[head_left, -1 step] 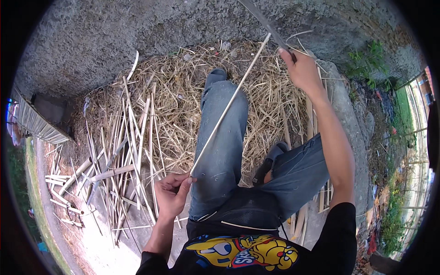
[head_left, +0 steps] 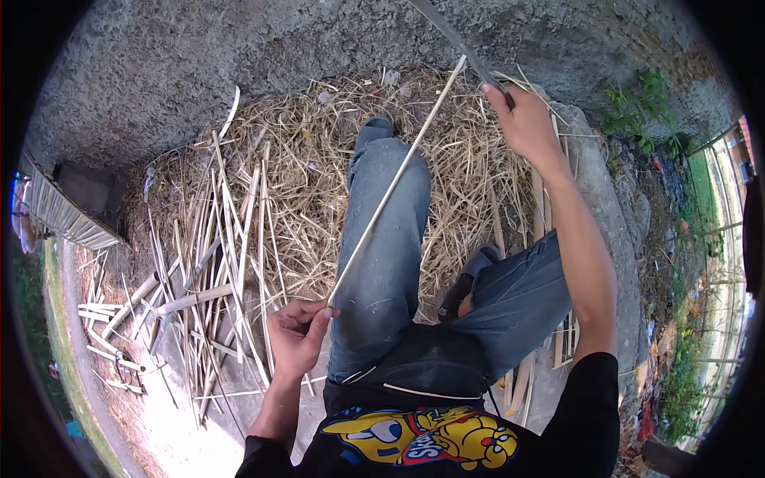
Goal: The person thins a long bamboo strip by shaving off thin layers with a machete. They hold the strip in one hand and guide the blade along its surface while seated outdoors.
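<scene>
My left hand (head_left: 299, 338) pinches the lower end of a long, thin, pale strip of bamboo (head_left: 384, 199) between thumb and fingertips. The strip slants up across my left thigh, away to the right. My right hand (head_left: 527, 127) is closed round the handle of a long knife (head_left: 460, 44), thumb along its near end. The dark blade points up and left past the top edge. At its far end, the strip meets or lies right beside the blade; contact is not certain.
Pale shavings (head_left: 303, 199) cover the ground around my legs. Split bamboo pieces (head_left: 195, 301) lie heaped on the left, more strips on the right. A rough grey wall (head_left: 279, 48) rises ahead. A stone slab (head_left: 602, 207) borders the right side, with green plants (head_left: 637, 107) beyond.
The strip's far end and the knife blade have shifted slightly left. A thin curled shaving by the blade no longer shows in the same place. Both hands keep their grips.
</scene>
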`<state>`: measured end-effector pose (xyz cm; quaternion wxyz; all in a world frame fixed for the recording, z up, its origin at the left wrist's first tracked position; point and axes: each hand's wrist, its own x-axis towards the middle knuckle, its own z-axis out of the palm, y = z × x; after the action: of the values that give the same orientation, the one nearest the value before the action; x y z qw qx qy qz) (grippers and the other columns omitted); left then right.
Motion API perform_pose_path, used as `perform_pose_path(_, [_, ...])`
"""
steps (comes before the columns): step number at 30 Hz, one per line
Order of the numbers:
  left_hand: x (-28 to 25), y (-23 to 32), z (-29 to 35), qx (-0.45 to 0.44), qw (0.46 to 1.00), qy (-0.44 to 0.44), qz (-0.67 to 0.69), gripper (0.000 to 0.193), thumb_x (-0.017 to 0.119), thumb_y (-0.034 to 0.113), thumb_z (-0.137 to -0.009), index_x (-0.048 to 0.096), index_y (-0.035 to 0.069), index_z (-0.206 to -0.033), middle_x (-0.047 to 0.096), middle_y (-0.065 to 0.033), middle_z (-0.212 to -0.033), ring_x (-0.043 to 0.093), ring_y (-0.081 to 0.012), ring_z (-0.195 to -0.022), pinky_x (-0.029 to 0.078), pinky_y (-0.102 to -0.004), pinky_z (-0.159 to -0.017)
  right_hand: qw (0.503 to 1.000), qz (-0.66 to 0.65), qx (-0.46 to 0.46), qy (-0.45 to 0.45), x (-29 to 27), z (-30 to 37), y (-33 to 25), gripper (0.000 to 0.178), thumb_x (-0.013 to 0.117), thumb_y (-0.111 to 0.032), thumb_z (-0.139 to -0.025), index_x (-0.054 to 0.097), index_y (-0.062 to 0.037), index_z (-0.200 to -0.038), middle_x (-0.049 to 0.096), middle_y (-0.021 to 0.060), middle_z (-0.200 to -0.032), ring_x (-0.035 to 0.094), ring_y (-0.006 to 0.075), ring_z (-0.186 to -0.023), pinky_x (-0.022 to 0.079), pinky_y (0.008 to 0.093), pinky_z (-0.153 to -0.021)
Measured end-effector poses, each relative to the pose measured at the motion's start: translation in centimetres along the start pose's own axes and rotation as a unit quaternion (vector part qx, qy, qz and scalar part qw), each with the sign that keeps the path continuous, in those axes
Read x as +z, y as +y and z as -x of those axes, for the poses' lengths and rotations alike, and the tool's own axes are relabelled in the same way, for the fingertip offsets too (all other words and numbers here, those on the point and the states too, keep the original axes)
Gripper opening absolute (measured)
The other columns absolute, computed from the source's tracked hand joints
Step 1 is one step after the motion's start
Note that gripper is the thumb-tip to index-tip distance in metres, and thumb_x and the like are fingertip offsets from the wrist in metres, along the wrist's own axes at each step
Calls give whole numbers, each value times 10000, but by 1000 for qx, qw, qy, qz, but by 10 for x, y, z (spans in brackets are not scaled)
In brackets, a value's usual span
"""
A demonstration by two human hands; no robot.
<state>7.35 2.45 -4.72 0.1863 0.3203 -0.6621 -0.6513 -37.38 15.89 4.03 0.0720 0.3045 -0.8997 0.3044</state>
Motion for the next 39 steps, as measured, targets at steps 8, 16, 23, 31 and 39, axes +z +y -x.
perform_pose_path(8, [-1,-3,-1,-5,999,8,38,133,709,5,-943,686,-92,-1030,764,-154,-916,723,-127,-849,550,-222,-750,997,-78,15,-6,-1,39,-8,675,522,-577,-1013,632,43,-772,578,176,-602,569,331,-571,430,434,-570])
perform_pose_path(16, [17,19,-6,-3,1000,21,-5,140,716,1,-937,706,-90,-1042,768,-163,-934,730,-131,-854,562,-227,-759,970,-20,-156,-187,11,145,-62,535,577,-553,-984,586,-21,-922,610,170,-575,670,399,-582,534,494,-526])
perform_pose_path(23, [22,11,0,30,999,40,-10,121,710,-29,-928,715,-93,-1030,767,-164,-931,729,-134,-863,564,-230,-760,935,56,-300,-180,14,181,-69,525,582,-561,-973,586,-40,-910,636,155,-610,682,367,-564,538,456,-491])
perform_pose_path(31, [24,11,0,16,999,34,-1,109,709,-33,-926,715,-92,-1018,768,-163,-931,726,-127,-861,561,-230,-766,979,3,-124,-164,8,136,-42,455,638,-475,-976,593,-27,-904,623,160,-650,644,370,-539,498,460,-506])
perform_pose_path(39, [20,12,-2,33,999,14,5,143,708,-27,-929,701,-106,-1049,767,-170,-933,734,-144,-884,562,-233,-792,952,72,-269,-126,25,178,-57,527,655,-591,-909,631,-67,-966,633,120,-642,670,329,-550,526,434,-478])
